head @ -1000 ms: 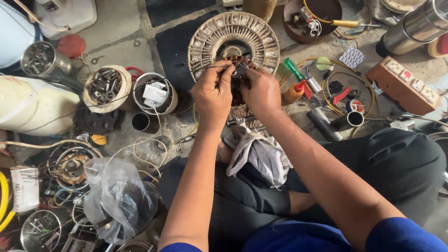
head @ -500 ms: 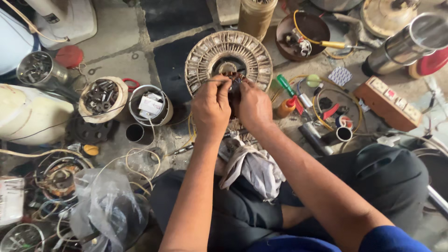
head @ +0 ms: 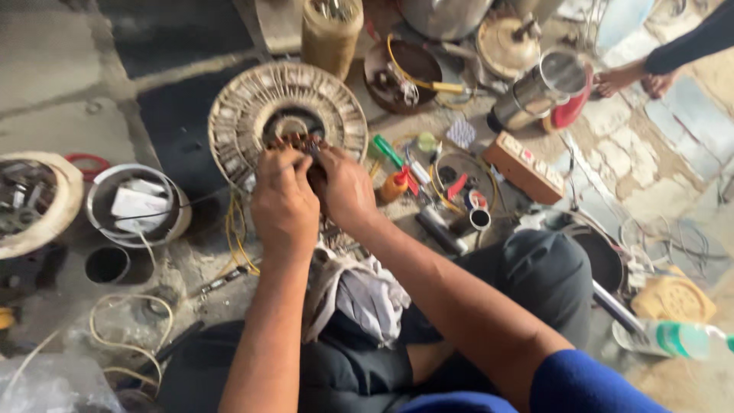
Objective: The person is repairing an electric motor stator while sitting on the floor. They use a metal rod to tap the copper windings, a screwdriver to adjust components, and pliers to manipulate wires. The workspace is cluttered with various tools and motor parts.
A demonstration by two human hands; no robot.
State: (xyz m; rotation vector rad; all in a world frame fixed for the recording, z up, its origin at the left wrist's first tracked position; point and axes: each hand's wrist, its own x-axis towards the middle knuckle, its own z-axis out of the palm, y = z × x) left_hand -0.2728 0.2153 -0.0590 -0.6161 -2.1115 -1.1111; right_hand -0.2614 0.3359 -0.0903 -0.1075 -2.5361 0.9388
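Observation:
A round fan stator (head: 237, 115) with pale windings around its rim lies on the floor in front of me. At its centre sit copper coils (head: 294, 141). My left hand (head: 284, 200) and my right hand (head: 344, 191) are side by side over the near part of the stator, fingertips pinched on the copper coils. The hands hide the part they touch. A crumpled whitish cloth (head: 359, 294) lies on my lap just below the hands.
A metal bowl (head: 138, 206) with paper and a tin of scrap parts (head: 30, 203) stand at the left. Screwdrivers, a small orange bottle (head: 394, 185) and a socket strip (head: 524, 168) lie at the right. Yellow wire (head: 233, 229) trails by the stator. Another person's hand (head: 623, 76) shows at top right.
The view has shifted to the right and closer. Both hands stay pinched at the stator's centre, with only small finger movements.

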